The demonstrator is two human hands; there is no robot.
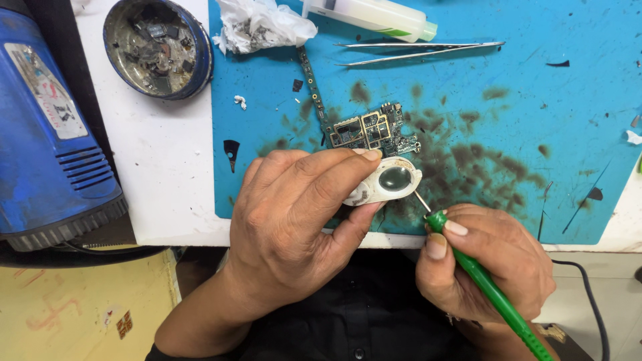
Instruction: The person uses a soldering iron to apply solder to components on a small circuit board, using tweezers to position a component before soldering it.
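On the blue mat (508,120) near the table's front edge, the left hand (294,214) grips a small white pot (384,184), thumb and fingers closed around its rim, just in front of a circuit board (374,130). The right hand (488,261) pinches a green-handled soldering iron (491,291) like a pen, its metal tip touching the pot's edge. Tweezers (421,52), a plastic syringe (374,15) and crumpled tissue (257,23) lie farther back; a round tin of scrap parts (157,47) and a blue machine (47,127) sit to the left. Risk, as judged: the tip is close to the left thumb, so a slip could burn skin. The pot's position beside the board also means a tilt could spill paste onto the components.
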